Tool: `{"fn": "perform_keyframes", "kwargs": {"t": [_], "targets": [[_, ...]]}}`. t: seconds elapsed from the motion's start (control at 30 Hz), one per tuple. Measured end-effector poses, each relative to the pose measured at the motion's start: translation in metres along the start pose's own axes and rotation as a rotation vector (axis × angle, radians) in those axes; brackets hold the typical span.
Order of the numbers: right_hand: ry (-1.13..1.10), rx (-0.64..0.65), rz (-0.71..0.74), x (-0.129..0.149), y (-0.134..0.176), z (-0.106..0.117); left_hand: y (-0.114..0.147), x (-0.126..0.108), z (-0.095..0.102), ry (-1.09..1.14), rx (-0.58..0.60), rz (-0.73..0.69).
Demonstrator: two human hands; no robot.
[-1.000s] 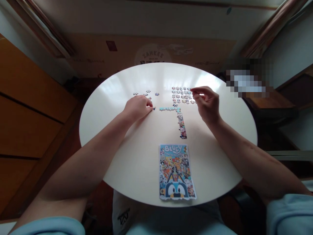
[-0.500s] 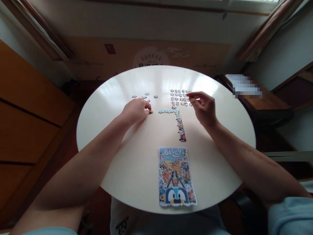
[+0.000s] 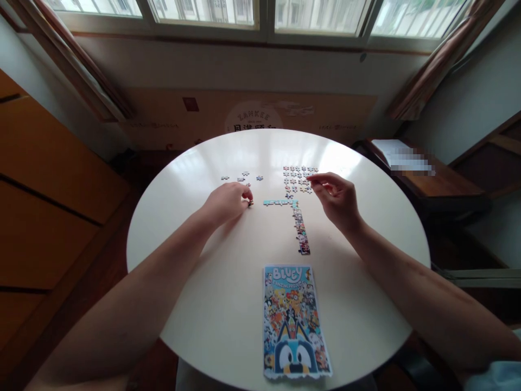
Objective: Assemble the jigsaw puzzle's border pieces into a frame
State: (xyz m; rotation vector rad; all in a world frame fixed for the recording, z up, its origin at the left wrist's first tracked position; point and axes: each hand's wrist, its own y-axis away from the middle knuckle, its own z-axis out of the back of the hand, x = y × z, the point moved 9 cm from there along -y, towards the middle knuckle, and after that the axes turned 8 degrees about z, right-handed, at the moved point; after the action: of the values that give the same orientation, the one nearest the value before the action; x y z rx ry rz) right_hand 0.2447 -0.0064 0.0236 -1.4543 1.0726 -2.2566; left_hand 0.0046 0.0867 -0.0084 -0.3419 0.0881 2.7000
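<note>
My left hand [image 3: 228, 202] is closed at the left of the table, its thumb and fingers pinching a small dark jigsaw puzzle piece [image 3: 251, 203] at the tabletop. Several loose pieces [image 3: 259, 178] lie just beyond it. My right hand [image 3: 337, 196] is pinched, fingertips over the right side of a grid of loose puzzle pieces [image 3: 292, 175]; what is between them I cannot make out. Between my hands, joined pieces form an upper light-blue strip [image 3: 280, 202] and a colourful side strip [image 3: 302, 232], meeting at a corner.
A Bluey picture sheet [image 3: 292, 320] with a torn lower edge lies at the near side of the white oval table [image 3: 211, 326]. A wooden side table [image 3: 443, 187] with papers stands at the right. Windows [image 3: 203, 12] and curtains are beyond.
My view has tilted up, so the table sits lower and the windows show. My right fingertips have shifted slightly left and nearer over the grid. My left hand keeps its pinch in about the same spot.
</note>
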Motion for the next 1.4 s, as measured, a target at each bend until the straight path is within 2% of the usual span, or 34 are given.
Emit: {"fn": "perform_keyframes", "kwargs": {"t": [0.27, 0.57, 0.8, 1.03, 1.23, 1.4], "targets": [[0.010, 0.047, 0.021, 0.006, 0.000, -0.004, -0.001, 0.001, 0.001, 0.019, 0.001, -0.016], [0.043, 0.031, 0.020, 0.010, 0.001, -0.002, -0.001, 0.002, 0.003, -0.003, 0.005, -0.022], [0.047, 0.058, 0.013, 0.010, 0.001, -0.005, -0.002, 0.001, 0.003, -0.014, -0.006, -0.081], [0.041, 0.066, 0.029, 0.009, 0.001, -0.006, 0.003, -0.006, 0.003, 0.015, 0.047, -0.170], [0.015, 0.063, 0.065, 0.011, 0.002, -0.005, 0.006, -0.002, 0.008, 0.007, 0.040, -0.133], [0.013, 0.059, 0.063, 0.010, 0.002, -0.006, 0.008, -0.003, 0.004, -0.009, 0.059, -0.125]]}}
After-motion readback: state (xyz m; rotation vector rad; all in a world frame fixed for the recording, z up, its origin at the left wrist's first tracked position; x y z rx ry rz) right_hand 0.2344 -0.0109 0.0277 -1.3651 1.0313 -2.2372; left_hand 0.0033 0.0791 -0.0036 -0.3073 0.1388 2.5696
